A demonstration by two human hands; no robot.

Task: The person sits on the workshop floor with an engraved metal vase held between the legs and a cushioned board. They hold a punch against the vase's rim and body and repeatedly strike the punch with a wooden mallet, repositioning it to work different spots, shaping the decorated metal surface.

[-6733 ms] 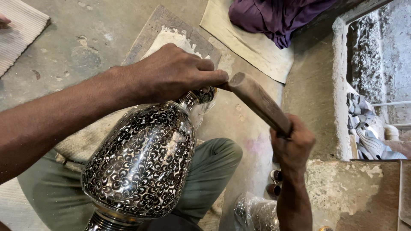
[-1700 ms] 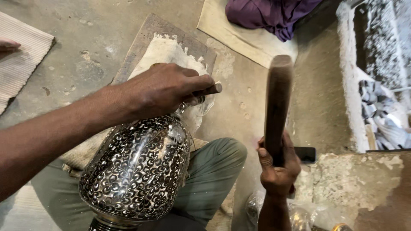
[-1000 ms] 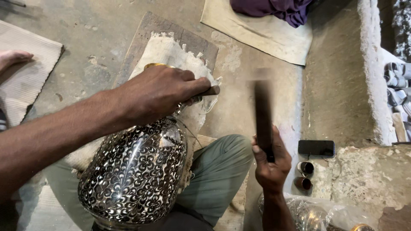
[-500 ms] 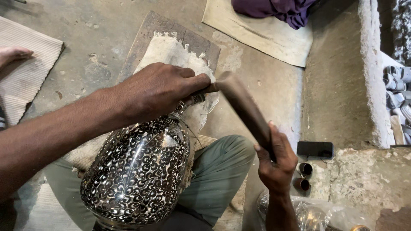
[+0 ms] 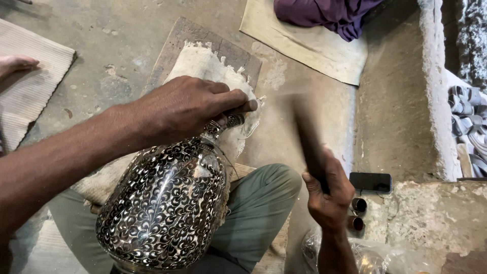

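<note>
A large metal vase (image 5: 165,205) with dense black-and-silver engraved floral patterning lies tilted across my lap, neck pointing away. My left hand (image 5: 185,106) is closed over the vase's neck and pinches a small tool against it; the tool's tip is hidden under my fingers. My right hand (image 5: 328,193) grips the lower end of a wooden mallet (image 5: 307,134), which is raised and blurred by motion, apart from the vase's neck.
A frayed white cloth (image 5: 210,68) on a wooden board lies under the vase's neck. A black phone (image 5: 370,181) and two small metal cylinders (image 5: 356,213) sit by a stone ledge at right. A purple cloth (image 5: 329,12) lies far back. Another person's foot (image 5: 15,65) rests on a mat at left.
The mallet swings repeatedly: half a second ago its head was down against the tool by my left hand, and now it is lifted back and blurred. My left hand has kept its hold.
</note>
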